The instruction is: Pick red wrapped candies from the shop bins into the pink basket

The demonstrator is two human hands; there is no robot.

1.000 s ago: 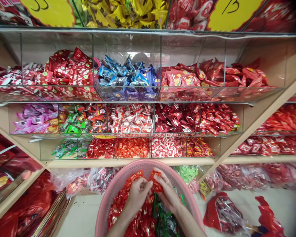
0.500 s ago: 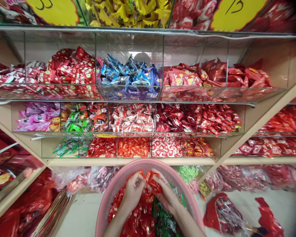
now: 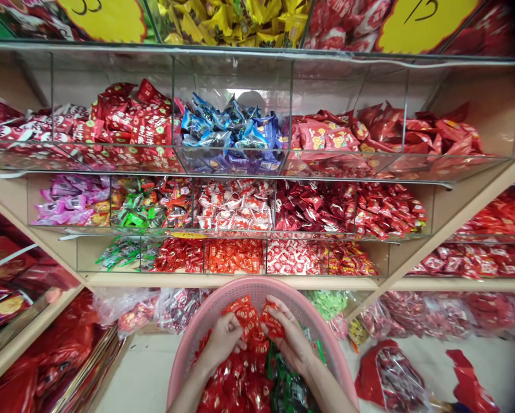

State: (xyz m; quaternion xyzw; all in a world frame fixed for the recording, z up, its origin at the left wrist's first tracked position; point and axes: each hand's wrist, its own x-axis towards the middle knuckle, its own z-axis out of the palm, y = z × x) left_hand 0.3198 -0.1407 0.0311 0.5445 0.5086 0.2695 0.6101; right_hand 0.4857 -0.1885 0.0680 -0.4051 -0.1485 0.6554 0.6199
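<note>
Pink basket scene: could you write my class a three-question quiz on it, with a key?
1. True or false: the right hand holds a purple packet.
2. In the pink basket, where in the picture are the green packets relative to the red heap? A) left B) right
3. Fill in: the yellow packets sit one shelf ____ the blue packets.

Key: 1. False, a red packet; 2. B; 3. above.

Yellow scallop-edged signs (image 3: 427,31) with handwritten figures flank yellow-wrapped packets (image 3: 235,23) along the top. On the shelf below, shiny blue packets (image 3: 229,129) sit with printed red packets (image 3: 131,123) on either side; one tier lower, lilac packets (image 3: 70,201) occupy the left end, green wrappers (image 3: 139,215) next along. Beneath the wooden shelving (image 3: 132,280), filled clear plastic bags (image 3: 440,315) line the pale floor (image 3: 148,367), a red-and-clear bag (image 3: 393,376) lying in front at right.
</note>
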